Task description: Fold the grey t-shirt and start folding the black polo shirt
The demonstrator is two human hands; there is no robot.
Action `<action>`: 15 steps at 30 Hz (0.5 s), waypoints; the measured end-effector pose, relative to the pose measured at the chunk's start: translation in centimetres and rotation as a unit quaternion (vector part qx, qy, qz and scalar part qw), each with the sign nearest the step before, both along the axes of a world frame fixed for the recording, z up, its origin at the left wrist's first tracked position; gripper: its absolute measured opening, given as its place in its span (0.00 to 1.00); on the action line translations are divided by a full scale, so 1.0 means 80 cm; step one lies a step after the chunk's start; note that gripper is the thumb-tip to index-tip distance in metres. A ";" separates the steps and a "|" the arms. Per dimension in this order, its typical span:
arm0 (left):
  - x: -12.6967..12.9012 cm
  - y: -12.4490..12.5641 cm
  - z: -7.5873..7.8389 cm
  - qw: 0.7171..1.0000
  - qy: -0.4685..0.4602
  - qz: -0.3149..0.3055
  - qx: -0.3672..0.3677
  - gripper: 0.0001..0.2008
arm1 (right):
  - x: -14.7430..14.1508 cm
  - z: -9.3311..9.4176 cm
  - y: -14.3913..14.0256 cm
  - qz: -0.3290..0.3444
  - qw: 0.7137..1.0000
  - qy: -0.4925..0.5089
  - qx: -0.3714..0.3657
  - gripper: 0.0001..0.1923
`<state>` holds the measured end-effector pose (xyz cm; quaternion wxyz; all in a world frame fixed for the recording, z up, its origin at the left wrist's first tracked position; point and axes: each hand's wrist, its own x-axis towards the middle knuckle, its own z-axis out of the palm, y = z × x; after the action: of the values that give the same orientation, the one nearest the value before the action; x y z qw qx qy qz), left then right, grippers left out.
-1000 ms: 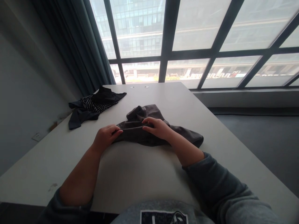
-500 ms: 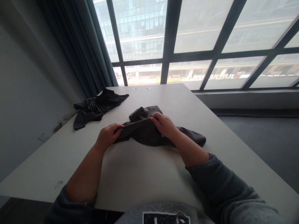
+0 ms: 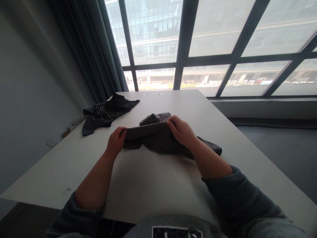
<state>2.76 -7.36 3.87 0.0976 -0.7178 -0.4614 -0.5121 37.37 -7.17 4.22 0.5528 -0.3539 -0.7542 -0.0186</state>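
A crumpled dark grey garment [image 3: 158, 140] lies across the middle of the white table [image 3: 148, 185]. Its kind is hard to make out. My left hand [image 3: 117, 141] pinches one end of a straight, band-like edge of it. At the other end of that edge, my right hand [image 3: 182, 131] is closed on the cloth. The edge is stretched between both hands, raised a little above the table. Behind it a bunched part of the garment rests on the tabletop, and another part sticks out to the right under my right forearm.
A heap of black and dark blue clothing [image 3: 109, 110] with a white line pattern lies at the far left of the table. Two round white caps [image 3: 160, 94] sit near the back edge. Beyond are a dark curtain [image 3: 81, 46] and a large window [image 3: 153, 36].
My hands have moved slightly apart and the garment's edge is lifted and pulled straighter between them. The whole view has shifted slightly.
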 end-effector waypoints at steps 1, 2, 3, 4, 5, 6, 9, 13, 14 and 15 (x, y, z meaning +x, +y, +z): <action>-0.002 0.002 -0.001 1.000 -0.024 -0.012 -0.015 0.15 | 0.004 0.001 -0.001 -0.002 1.000 -0.005 0.000 0.12; -0.004 0.005 -0.002 0.998 -0.047 -0.033 -0.033 0.17 | 0.007 0.003 -0.002 -0.004 1.000 -0.009 0.000 0.12; -0.006 0.007 -0.002 0.994 -0.070 -0.058 -0.053 0.18 | 0.011 0.004 -0.004 -0.007 1.000 -0.011 0.001 0.12; -0.008 0.009 -0.003 0.989 -0.091 -0.085 -0.074 0.20 | 0.014 0.005 -0.005 -0.009 1.000 -0.013 0.002 0.13; -0.009 0.010 -0.003 0.984 -0.107 -0.107 -0.094 0.21 | 0.017 0.007 -0.006 -0.011 1.000 -0.015 0.004 0.13; -0.009 0.011 -0.003 0.980 -0.115 -0.121 -0.110 0.22 | 0.020 0.008 -0.008 -0.014 1.000 -0.017 0.005 0.14; -0.010 0.009 -0.002 0.982 -0.092 -0.114 -0.122 0.23 | 0.025 0.009 -0.009 -0.021 0.999 -0.020 0.013 0.14; -0.010 0.001 -0.001 0.986 -0.019 -0.104 -0.125 0.23 | 0.031 0.011 -0.010 -0.035 0.999 -0.020 0.022 0.15; -0.010 0.000 -0.002 0.986 -0.004 -0.106 -0.131 0.24 | 0.033 0.011 -0.010 -0.039 0.999 -0.022 0.022 0.15; -0.011 -0.001 -0.002 0.985 0.009 -0.107 -0.135 0.24 | 0.036 0.012 -0.011 -0.043 0.999 -0.023 0.023 0.15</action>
<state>1.91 -7.47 3.71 -0.0522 -0.7741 -0.4460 -0.4463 40.21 -8.03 5.17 0.5417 -0.3725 -0.7505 -0.0676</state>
